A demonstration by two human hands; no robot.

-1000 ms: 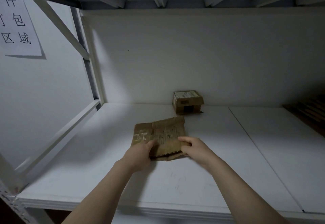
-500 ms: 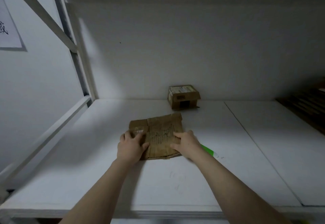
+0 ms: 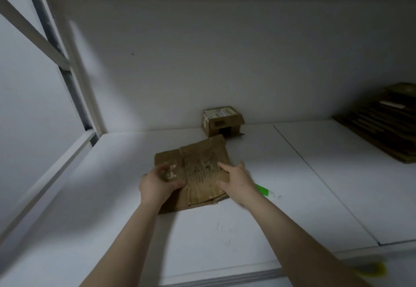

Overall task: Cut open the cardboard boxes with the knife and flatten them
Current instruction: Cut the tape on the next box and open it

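Both hands are on the flattened brown cardboard box (image 3: 198, 169), which lies on the white shelf (image 3: 225, 230) in front of the person. The left hand (image 3: 157, 184) sits on the box's left panel with its fingers curled, but it is blurred, so I cannot tell whether it pinches a fold or only bears down. The right hand (image 3: 237, 181) lies along the box's right edge, its fingers fairly straight and laid on top of the cardboard as if pressing. Just to the right of the flattened box, partly hidden by the right wrist, lies the green-handled knife (image 3: 263, 190). Beyond the flattened box, against the back wall, stands a small brown cardboard box with a white label (image 3: 221, 121), apparently not yet opened. Far to the right of the flattened box a stack of flattened brown cardboard (image 3: 382, 126) rests on the same shelf. The step in hand looks like the final pressing-down of this box. To do it well, both palms should bear along the creases, working outward from the middle so that the panels lie level and do not spring up. The near edge looks ragged and slightly lifted, so it probably needs a firm push. The blade lies close to the right wrist and should be watched.
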